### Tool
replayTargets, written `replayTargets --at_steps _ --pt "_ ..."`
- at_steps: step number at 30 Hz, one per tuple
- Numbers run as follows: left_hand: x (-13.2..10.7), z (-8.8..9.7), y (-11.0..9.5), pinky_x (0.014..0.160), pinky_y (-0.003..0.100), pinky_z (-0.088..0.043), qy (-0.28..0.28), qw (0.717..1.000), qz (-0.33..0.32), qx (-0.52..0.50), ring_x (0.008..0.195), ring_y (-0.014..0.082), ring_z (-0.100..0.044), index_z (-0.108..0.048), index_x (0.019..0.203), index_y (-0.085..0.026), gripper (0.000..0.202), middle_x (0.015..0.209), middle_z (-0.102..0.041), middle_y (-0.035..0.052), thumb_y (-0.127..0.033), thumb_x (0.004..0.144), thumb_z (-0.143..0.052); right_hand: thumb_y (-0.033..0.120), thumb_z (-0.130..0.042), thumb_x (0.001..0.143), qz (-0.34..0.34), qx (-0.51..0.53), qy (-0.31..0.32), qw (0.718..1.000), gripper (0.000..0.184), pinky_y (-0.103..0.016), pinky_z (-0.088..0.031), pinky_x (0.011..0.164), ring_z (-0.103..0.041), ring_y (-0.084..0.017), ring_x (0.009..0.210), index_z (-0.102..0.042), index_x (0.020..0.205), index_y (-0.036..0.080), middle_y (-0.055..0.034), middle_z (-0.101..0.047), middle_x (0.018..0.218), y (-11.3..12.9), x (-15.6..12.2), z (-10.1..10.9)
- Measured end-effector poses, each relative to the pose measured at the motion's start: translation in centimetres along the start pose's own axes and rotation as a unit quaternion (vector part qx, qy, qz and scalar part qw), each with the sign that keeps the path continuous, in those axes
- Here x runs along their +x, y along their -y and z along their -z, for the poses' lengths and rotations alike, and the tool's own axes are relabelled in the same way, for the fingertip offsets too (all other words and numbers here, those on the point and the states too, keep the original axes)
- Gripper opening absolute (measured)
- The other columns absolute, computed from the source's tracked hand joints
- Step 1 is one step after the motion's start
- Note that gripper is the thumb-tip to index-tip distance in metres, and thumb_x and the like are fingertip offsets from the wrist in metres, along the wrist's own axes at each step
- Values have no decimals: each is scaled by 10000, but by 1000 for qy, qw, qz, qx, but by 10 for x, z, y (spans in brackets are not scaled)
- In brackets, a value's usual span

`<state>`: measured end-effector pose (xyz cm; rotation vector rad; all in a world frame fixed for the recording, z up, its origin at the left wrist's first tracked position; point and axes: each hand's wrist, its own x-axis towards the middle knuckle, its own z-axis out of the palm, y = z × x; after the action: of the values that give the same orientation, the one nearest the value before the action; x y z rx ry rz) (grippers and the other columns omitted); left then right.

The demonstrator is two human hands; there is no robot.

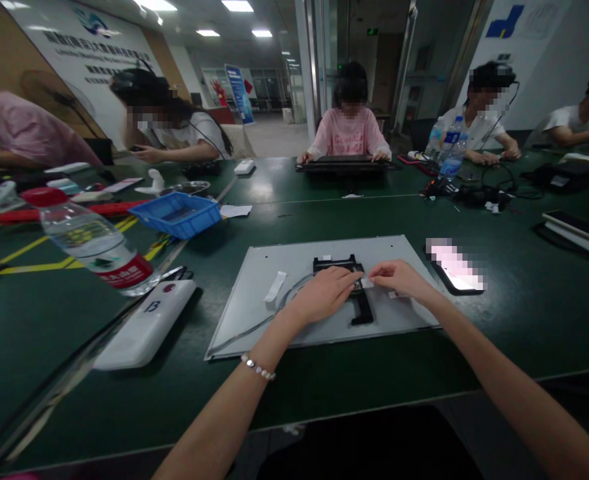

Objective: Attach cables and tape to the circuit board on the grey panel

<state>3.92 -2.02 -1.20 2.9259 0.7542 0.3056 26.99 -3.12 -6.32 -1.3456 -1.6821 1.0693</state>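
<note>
A pale flat panel (254, 280) lies on the table in front of me, and a black plastic frame (363, 310) sits at its middle. My left hand (324, 293) rests over the frame with its fingers stretched out, hiding much of it. Thumb and fingertips of my right hand (399, 277) are pinched together at a small white strip (368, 283), which lies by the frame's right side and the left fingertips. From under the left hand a grey cable (254, 327) runs to the panel's near left corner. Another white strip (275, 287) lies on the panel's left part.
A lit phone (454, 267) lies right of the panel. To the left are a white power bank (147, 327), a tilted water bottle (92, 243) and a blue tray (174, 215). Across the green table (274, 217), a person in pink (347, 133) holds a dark panel; other people sit nearby.
</note>
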Motion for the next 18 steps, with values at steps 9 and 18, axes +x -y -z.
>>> replayTargets --at_steps 9,18 --pt "0 -4 -4 945 375 -362 1 998 -21 58 1109 213 -444 -491 1253 -242 347 1209 -502 62 -293 960 -312 265 -605 732 23 -70 -52 996 141 -282 -486 673 -640 -170 709 -694 798 179 -38 -707 775 10 -5 -13" --pt "1 -8 -2 950 373 -351 -4 998 -21 64 1113 211 -445 -512 1217 -245 318 1202 -500 57 -283 950 -343 279 -647 718 38 -161 -73 984 158 -292 -466 680 -603 -158 695 -694 840 191 -47 -690 878 18 -8 -13"
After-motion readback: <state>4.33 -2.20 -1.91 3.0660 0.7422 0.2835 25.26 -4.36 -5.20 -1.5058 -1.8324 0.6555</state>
